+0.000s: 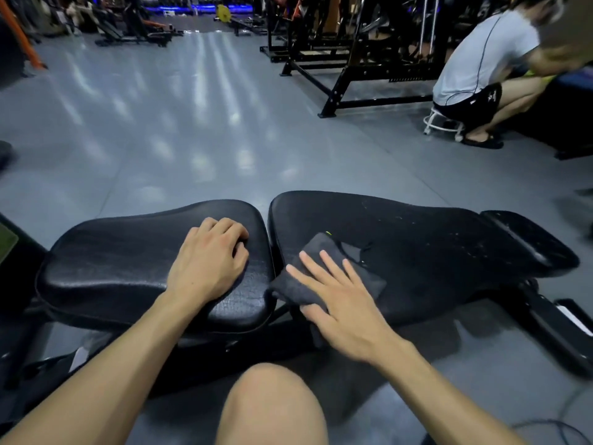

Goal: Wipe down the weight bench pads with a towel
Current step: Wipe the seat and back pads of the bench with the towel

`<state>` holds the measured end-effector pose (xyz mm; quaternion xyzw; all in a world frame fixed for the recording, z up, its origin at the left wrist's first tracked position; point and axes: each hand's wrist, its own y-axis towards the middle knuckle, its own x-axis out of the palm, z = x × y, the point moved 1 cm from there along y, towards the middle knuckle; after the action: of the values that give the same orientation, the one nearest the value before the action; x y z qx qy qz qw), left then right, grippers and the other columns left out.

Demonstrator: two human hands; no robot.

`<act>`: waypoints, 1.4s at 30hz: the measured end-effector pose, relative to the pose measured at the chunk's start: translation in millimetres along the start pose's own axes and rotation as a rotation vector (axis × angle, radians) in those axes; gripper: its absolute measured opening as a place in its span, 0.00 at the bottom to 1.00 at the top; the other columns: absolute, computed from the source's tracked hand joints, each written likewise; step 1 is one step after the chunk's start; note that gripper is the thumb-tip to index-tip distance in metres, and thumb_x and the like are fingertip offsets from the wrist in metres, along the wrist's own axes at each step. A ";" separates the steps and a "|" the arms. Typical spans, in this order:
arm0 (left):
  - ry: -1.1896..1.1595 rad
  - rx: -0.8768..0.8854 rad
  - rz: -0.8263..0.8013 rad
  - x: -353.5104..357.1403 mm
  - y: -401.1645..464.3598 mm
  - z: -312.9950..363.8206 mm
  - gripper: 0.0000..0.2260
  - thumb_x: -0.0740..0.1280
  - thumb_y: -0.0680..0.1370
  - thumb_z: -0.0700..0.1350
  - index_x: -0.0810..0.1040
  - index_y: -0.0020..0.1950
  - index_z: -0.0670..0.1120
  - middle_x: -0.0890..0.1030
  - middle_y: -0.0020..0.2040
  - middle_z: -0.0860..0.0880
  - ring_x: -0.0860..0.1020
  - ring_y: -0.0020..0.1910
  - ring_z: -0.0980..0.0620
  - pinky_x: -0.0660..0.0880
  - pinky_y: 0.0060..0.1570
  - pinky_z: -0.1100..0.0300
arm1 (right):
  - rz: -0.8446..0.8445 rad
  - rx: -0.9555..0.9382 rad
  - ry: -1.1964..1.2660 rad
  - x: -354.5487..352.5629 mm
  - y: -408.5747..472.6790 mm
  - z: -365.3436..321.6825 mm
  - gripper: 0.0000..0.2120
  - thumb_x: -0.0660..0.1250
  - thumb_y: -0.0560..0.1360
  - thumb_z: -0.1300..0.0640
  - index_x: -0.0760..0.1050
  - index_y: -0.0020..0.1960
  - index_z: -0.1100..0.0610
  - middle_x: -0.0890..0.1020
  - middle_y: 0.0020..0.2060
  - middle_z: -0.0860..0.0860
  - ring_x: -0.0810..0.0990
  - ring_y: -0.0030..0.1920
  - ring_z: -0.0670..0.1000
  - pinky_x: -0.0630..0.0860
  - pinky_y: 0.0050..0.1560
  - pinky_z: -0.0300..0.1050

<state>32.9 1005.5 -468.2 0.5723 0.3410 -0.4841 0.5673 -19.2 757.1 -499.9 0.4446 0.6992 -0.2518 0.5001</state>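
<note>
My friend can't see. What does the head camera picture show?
A right hand presses a dark towel flat on the long black bench pad. The left hand rests on the seat pad beside it.

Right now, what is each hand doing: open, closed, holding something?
Left hand: empty, fingers curled, resting on the seat pad.
Right hand: open, flat, pressing the towel on the back pad.

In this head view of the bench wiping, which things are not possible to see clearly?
- Head view: the part of the dark towel under the right hand is hidden.
- The pad surface under the left hand on the seat pad is covered.
- The bench frame is in shadow below the long back pad.
- The second person is cut by the top right edge.
- Far machines are too dark and small.
</note>
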 end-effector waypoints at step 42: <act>0.090 0.182 -0.092 45.8 33.2 103.1 0.20 0.56 0.79 0.56 0.80 0.63 0.49 0.80 0.60 0.49 0.76 0.56 0.42 0.74 0.53 0.46 | 0.127 0.192 -0.045 -7.9 -76.7 128.6 0.32 0.50 0.79 0.38 0.51 0.82 0.40 0.51 0.82 0.43 0.45 0.83 0.50 0.43 0.81 0.56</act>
<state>60.5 893.1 -489.0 0.6266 0.3466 -0.5122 0.4742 -24.2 615.1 -547.6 0.5280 0.6311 -0.2952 0.4856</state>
